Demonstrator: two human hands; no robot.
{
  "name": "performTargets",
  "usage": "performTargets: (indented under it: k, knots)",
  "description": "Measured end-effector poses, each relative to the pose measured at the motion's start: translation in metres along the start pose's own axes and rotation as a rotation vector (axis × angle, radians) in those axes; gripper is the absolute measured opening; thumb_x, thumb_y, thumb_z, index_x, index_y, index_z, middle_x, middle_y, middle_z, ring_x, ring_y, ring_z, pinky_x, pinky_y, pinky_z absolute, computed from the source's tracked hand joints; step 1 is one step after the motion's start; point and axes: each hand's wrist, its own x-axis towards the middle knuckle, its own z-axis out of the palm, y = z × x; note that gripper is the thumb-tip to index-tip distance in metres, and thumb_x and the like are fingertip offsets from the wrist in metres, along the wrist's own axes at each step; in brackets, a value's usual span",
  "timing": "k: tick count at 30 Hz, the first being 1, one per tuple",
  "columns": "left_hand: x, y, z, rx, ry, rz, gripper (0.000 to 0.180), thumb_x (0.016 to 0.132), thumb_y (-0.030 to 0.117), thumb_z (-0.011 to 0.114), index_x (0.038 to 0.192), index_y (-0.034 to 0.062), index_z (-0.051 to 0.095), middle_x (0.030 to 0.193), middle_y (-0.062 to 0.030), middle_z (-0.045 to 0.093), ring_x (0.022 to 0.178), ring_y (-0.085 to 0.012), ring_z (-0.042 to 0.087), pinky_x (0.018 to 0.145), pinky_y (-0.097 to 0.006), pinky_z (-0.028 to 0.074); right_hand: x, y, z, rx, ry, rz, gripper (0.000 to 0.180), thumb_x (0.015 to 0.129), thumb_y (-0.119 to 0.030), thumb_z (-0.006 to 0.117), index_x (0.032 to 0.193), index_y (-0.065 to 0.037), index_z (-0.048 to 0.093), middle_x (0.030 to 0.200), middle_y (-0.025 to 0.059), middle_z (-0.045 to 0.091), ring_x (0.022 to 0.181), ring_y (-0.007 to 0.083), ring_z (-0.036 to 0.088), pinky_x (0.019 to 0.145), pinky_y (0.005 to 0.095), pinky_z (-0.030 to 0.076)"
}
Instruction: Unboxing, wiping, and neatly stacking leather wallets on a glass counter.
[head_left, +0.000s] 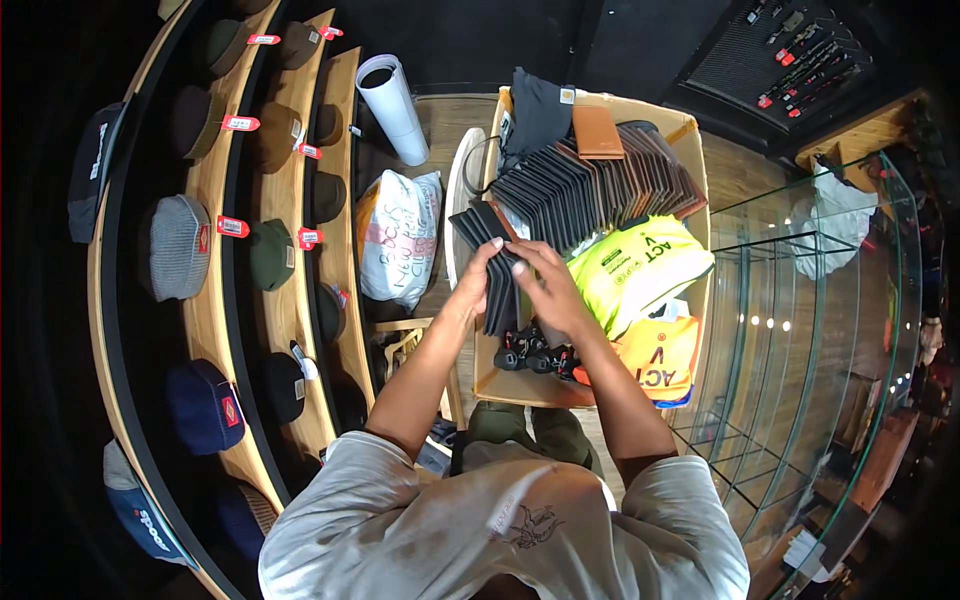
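Observation:
Both my hands are over a short row of black wallets (500, 299) standing on edge at the left side of an open cardboard box (703, 150). My left hand (478, 278) is closed around the row's left side, its thumb on top. From the right, my right hand (550, 285) touches the top edges with its fingertips, fingers stretched and thumb apart. A brown edge shows among the black ones just ahead of my fingers. Beyond lies a longer fanned row of dark and brown wallets (560, 190), with a tan wallet (598, 133) flat on top.
The box also holds a dark cloth item (537, 118), a neon yellow packet (640, 272), an orange packet (660, 352) and black strap-like pieces (535, 352). Shelves of caps (183, 248) rise at left, beside a white bag (398, 240) and white roll (393, 110). A glass case (780, 350) stands right.

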Motion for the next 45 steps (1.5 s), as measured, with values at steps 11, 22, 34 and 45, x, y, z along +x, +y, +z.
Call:
performTargets:
  k: [11,22,34,45]
  knots:
    - [-0.018,0.052,0.006,0.166,0.074,0.206,0.041,0.095,0.031,0.068,0.122,-0.0010,0.066,0.109,-0.0090,0.071,0.097,-0.0172,0.068,0.089,-0.032,0.055,0.099,0.063,0.040,-1.167,-0.117,0.556,0.098,0.084,-0.047,0.073,0.161,-0.009,0.026,0.166,0.0265,0.017,0.149,0.0563,0.012,0.118,0.0683,0.017]
    - [-0.022,0.049,0.011,0.194,0.025,0.162,0.042,0.094,0.032,0.068,0.121,-0.0006,0.067,0.106,-0.0090,0.070,0.092,-0.0160,0.068,0.083,-0.031,0.056,0.108,0.115,0.059,-1.552,-0.144,0.406,0.055,0.102,-0.023,0.045,0.154,-0.006,0.037,0.144,0.0181,0.047,0.137,0.0364,0.041,0.109,0.0429,0.033]
    - [-0.016,0.049,0.009,0.320,0.066,0.156,0.036,0.098,0.032,0.063,0.114,0.0007,0.072,0.100,-0.0054,0.072,0.089,-0.0142,0.068,0.085,-0.029,0.054,0.105,0.107,0.025,-1.233,-0.098,0.531,0.084,0.077,-0.034,0.077,0.148,-0.006,0.042,0.130,0.0112,0.051,0.121,0.0290,0.051,0.097,0.0507,0.041]
    - [0.003,0.018,0.050,0.451,0.047,0.215,0.029,0.092,0.034,0.070,0.100,0.0056,0.071,0.086,-0.0031,0.071,0.068,-0.0156,0.068,0.060,-0.031,0.057,0.010,-0.011,-0.081,-0.613,0.311,0.381,0.093,0.067,-0.026,0.088,0.143,0.002,0.043,0.126,0.0247,0.052,0.122,0.0430,0.051,0.106,0.0469,0.044]
